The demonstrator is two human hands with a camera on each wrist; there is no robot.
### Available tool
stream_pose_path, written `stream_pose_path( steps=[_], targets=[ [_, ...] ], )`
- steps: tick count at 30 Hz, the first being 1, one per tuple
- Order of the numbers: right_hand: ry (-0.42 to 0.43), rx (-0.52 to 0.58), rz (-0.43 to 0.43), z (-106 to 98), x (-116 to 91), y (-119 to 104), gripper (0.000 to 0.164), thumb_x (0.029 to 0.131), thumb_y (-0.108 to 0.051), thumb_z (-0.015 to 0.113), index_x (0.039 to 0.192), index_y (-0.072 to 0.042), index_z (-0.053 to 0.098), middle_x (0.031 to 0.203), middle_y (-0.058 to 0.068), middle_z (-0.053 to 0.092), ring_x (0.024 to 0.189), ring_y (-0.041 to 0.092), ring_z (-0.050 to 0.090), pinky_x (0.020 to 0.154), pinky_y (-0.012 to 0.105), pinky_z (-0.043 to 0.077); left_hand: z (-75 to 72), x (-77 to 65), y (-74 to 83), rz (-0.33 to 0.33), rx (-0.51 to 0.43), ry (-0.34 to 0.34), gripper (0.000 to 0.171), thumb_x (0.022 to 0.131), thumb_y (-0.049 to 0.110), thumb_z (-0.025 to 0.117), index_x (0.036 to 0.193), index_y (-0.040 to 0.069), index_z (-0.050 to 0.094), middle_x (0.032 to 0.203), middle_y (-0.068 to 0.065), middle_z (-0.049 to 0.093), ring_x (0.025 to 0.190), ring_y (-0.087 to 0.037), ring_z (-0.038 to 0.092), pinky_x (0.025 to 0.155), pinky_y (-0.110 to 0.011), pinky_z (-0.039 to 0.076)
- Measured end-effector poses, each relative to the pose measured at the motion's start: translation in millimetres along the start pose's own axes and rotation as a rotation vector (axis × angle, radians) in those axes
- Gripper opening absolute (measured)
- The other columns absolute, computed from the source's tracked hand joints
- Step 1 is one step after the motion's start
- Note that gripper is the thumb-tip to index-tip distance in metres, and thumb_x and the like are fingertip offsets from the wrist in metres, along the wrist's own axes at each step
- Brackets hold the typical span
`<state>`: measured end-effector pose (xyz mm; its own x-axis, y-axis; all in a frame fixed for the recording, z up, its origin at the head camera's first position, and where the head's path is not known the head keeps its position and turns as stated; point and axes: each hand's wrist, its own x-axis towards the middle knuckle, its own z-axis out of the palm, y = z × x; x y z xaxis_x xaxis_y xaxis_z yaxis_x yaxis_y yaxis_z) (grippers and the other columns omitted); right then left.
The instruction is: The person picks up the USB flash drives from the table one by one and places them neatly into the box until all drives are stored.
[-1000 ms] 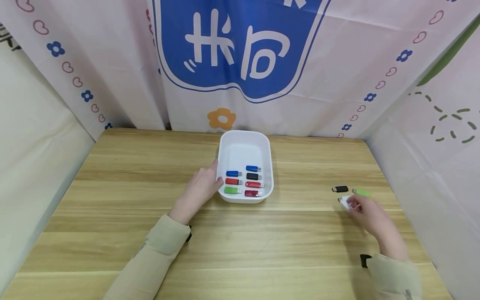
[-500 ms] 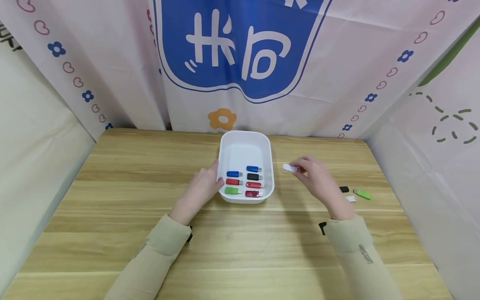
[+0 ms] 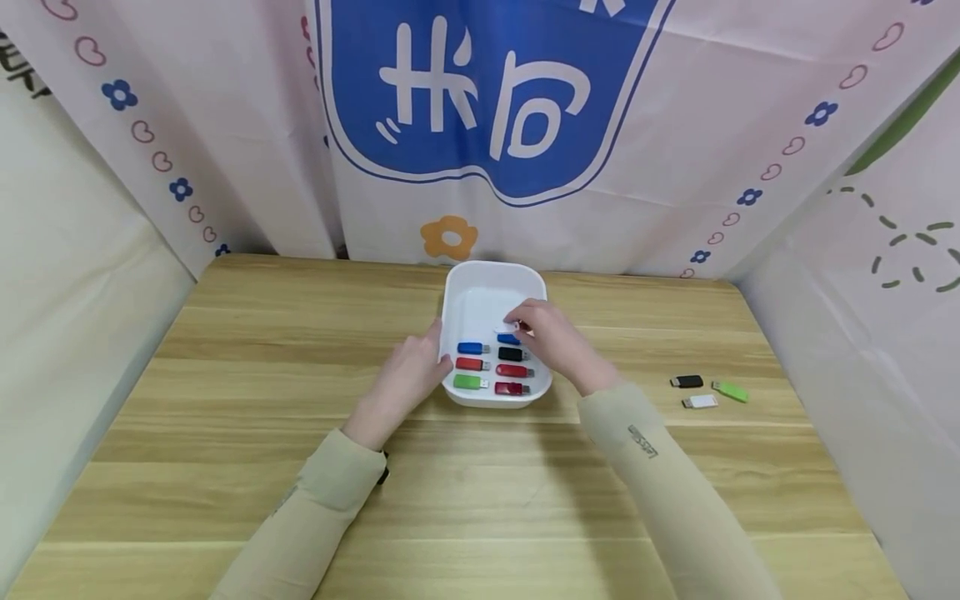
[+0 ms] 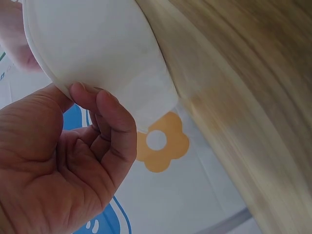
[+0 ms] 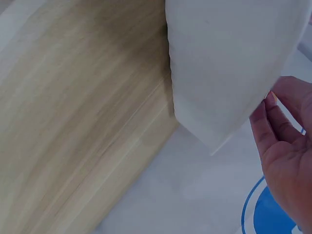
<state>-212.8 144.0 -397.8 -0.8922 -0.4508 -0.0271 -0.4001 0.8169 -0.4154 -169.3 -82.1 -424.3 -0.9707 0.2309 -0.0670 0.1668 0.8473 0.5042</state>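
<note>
A white plastic box (image 3: 480,304) stands at the back middle of the table. My left hand (image 3: 408,371) pinches its left rim between thumb and fingers, plain in the left wrist view. Over the box's right side, my right hand (image 3: 553,340) pinches a white USB stick (image 3: 504,328) just behind a blue USB stick (image 3: 508,339). That blue one heads the right column, above a black stick (image 3: 512,354), a red stick (image 3: 513,371) and a dark red stick (image 3: 512,388). The left column holds blue (image 3: 470,348), red and green sticks. In the right wrist view the box wall hides the held stick.
On the table at the right lie a black USB stick (image 3: 687,382), a green USB stick (image 3: 730,391) and a second white USB stick (image 3: 701,402). A printed cloth (image 3: 390,217) hangs behind the wooden table (image 3: 465,500), with pale side walls.
My right hand has lifted the white USB stick from the group at the right and carried it left, over into the box. My left hand stays on the rim.
</note>
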Motion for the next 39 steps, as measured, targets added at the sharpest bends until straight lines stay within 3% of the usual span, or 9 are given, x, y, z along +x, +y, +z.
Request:
stream_pose_path(
  steps=[12,24,39],
  targets=[
    [-0.107,-0.026,-0.01,8,27,-12,0.027,0.096,-0.004,0.063,0.122,-0.002,0.069,0.124,0.014,0.069,0.115,0.026,0.063,0.107,0.039,0.05,-0.4,-0.4,1.2,0.013,0.02,0.017,0.064,0.096,0.016,0.064,0.149,-0.006,0.036,0.091,-0.021,0.07,0.055,-0.017,0.059,0.044,-0.019,0.046],
    [-0.058,0.027,0.027,37,36,-5,0.028,0.093,-0.005,0.068,0.121,-0.005,0.07,0.122,0.012,0.071,0.118,0.024,0.065,0.106,0.037,0.051,0.0,-0.5,-0.5,0.022,0.018,0.017,0.065,0.096,0.016,0.065,0.15,-0.007,0.035,0.09,-0.021,0.07,0.058,-0.018,0.061,0.046,-0.02,0.048],
    [-0.054,-0.026,-0.012,46,49,-9,0.026,0.094,-0.008,0.068,0.12,-0.006,0.072,0.121,0.01,0.072,0.118,0.023,0.065,0.106,0.036,0.051,0.1,-1.4,-0.1,0.041,0.026,0.046,0.059,0.095,0.013,0.065,0.145,-0.004,0.041,0.095,-0.021,0.072,0.066,-0.02,0.065,0.054,-0.028,0.056]
  ],
)
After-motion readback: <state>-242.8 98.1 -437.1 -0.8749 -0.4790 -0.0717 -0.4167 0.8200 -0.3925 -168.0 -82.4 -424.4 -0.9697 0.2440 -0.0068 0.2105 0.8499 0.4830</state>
